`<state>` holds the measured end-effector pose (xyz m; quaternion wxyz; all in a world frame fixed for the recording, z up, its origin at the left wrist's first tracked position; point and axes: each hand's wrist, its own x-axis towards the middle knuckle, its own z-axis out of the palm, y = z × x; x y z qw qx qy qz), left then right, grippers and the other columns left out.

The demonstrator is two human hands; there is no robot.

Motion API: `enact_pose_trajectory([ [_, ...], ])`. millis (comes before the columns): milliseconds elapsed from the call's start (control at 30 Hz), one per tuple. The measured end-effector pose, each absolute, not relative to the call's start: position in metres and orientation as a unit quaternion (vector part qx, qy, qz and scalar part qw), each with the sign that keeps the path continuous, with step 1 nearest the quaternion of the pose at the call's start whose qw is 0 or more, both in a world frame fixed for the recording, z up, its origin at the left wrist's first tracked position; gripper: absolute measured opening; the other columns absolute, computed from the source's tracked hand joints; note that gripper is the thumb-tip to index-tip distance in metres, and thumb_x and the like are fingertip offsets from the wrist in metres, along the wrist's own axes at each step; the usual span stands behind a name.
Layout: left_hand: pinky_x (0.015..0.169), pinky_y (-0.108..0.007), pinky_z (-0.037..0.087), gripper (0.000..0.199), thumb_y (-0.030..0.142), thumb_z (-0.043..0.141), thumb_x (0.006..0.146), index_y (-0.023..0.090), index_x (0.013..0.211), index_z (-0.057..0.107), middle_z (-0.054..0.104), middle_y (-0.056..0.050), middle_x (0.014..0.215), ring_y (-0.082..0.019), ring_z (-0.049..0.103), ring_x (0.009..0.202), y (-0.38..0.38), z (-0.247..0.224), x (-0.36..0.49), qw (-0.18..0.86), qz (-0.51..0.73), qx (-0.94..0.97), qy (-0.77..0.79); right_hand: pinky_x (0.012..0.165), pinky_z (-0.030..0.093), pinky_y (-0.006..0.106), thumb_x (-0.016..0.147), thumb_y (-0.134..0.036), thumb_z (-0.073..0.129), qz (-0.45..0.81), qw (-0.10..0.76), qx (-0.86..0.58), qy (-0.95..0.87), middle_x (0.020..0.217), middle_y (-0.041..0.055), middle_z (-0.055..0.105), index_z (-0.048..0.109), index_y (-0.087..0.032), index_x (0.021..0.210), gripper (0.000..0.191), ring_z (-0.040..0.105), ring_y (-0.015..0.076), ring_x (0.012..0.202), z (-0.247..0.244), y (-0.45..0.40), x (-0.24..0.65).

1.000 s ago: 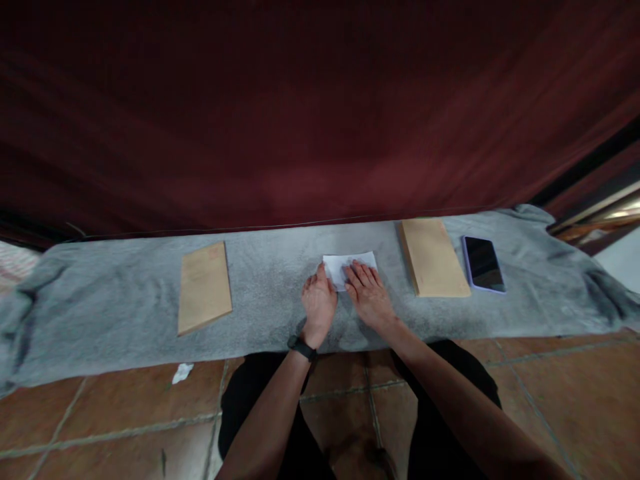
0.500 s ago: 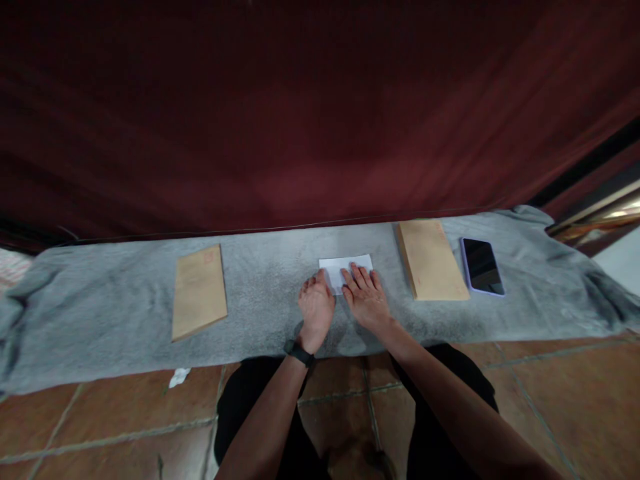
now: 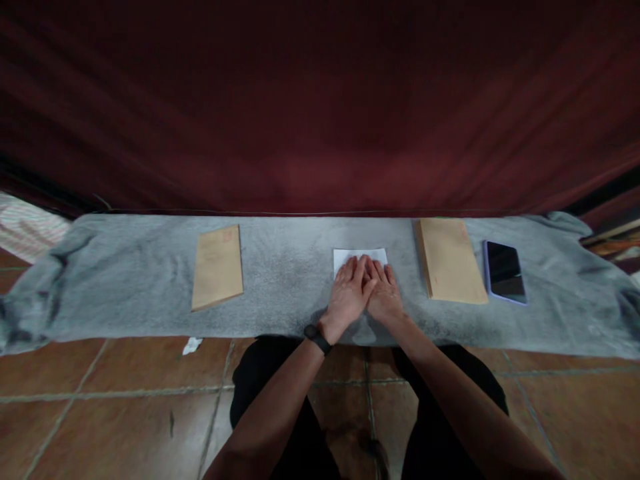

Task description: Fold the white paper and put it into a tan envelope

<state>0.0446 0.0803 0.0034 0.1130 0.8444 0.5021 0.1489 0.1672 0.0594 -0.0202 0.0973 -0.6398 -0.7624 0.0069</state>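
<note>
Nearest, the person's knees (image 3: 260, 377) stood over the tiled floor (image 3: 130, 417), where a white scrap (image 3: 191, 345) lay, and both forearms reached forward between them and the cloth, angling inward until the hands met. A dark watch (image 3: 317, 335) sat on the left wrist. The left hand (image 3: 347, 295) lay palm down, its fingers extended and close together, its thumb reaching across to the right hand (image 3: 385, 295). That one was palm down too, fingers straight and only slightly spread, pointing forward and a little left. Neither seemed to pinch anything. Under the fingers of both was the paper (image 3: 342, 257), flat on the grey cloth (image 3: 290, 267), its far edge and corners showing beyond the fingertips. As far as could be judged, the pressing was under way rather than done — the paper was laid out and covered, with both hands yet to lift from it; whether it was folded or had anything beneath it could not be told. Well to the left lay a brown envelope (image 3: 217, 268); to the right, a thicker brown stack (image 3: 453, 261), with a phone (image 3: 505, 270) just beside it. Beyond everything hung the dark red curtain (image 3: 320, 133).
</note>
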Motion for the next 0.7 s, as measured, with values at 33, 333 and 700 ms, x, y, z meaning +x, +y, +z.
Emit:
enact_pose_trajectory([
  [33, 0.126, -0.042, 0.028, 0.059, 0.038, 0.036, 0.107, 0.013, 0.16, 0.031, 0.04, -0.014, 0.164, -0.023, 0.032, 0.154, 0.08, 0.002, 0.045, 0.114, 0.15, 0.836, 0.515, 0.125, 0.021, 0.053, 0.1, -0.018, 0.038, 0.006, 0.096, -0.643, -0.76, 0.166, 0.0134, 0.036, 0.039, -0.014, 0.159, 0.059, 0.034, 0.0314, 0.152, -0.02, 0.059, 0.167],
  [333, 0.129, -0.047, 0.017, 0.06, 0.042, 0.032, 0.108, 0.015, 0.161, 0.03, 0.029, -0.01, 0.169, -0.025, 0.018, 0.159, 0.089, -0.005, 0.036, 0.092, 0.105, 0.813, 0.565, 0.125, 0.022, 0.052, 0.105, -0.025, 0.028, 0.019, 0.121, -0.663, -0.739, 0.166, 0.0122, 0.036, 0.04, -0.016, 0.158, 0.055, 0.037, 0.0288, 0.151, -0.024, 0.06, 0.169],
  [700, 0.128, -0.055, 0.017, 0.059, 0.045, 0.035, 0.107, 0.023, 0.161, 0.033, 0.025, -0.01, 0.171, -0.031, 0.019, 0.159, 0.084, -0.008, 0.026, 0.05, 0.091, 0.811, 0.576, 0.123, 0.026, 0.053, 0.106, -0.029, 0.029, -0.022, 0.106, -0.683, -0.723, 0.166, 0.0142, 0.036, 0.037, -0.012, 0.159, 0.056, 0.037, 0.0302, 0.151, -0.026, 0.049, 0.194],
])
